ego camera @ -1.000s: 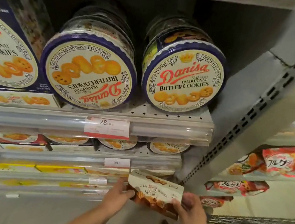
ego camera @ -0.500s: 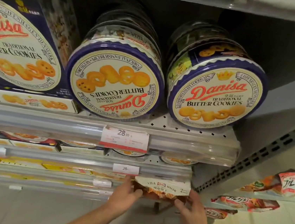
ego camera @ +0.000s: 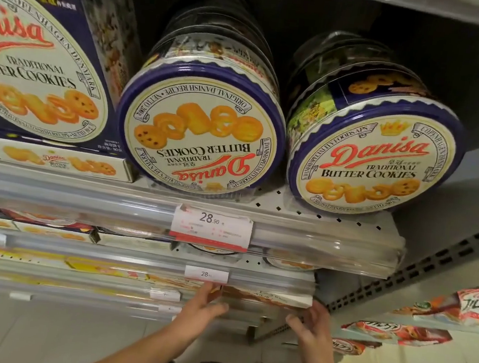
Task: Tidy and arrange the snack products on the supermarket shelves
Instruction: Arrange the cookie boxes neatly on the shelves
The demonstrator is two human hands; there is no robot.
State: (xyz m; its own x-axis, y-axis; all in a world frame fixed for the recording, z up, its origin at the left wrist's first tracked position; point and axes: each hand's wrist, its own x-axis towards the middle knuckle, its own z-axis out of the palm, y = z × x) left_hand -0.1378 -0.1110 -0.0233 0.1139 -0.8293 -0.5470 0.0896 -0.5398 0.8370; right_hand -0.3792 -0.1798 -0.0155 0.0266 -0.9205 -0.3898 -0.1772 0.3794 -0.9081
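A white and brown wafer box (ego camera: 274, 299) lies low on the third shelf down, mostly tucked under the shelf rail above it. My left hand (ego camera: 203, 308) holds its left end, fingers up the side and thumb beneath. My right hand (ego camera: 313, 324) holds its right end near the shelf upright. Above, two round blue Danisa butter cookie tins stand on edge on the top shelf: the left tin (ego camera: 200, 135) has its label upside down, the right tin (ego camera: 374, 164) reads upright. A large blue Danisa box (ego camera: 37, 62) stands to their left.
A price tag (ego camera: 211, 228) reading 28.90 hangs on the clear rail under the tins. Flat cookie boxes (ego camera: 61, 161) and yellow packs (ego camera: 44, 260) fill the shelves on the left. A grey slotted upright (ego camera: 419, 267) bounds the bay; red cereal bags (ego camera: 474, 306) sit beyond it.
Both hands have pushed the wafer box up and back into the low shelf, so only its front edge shows. The camera has moved closer to the tins.
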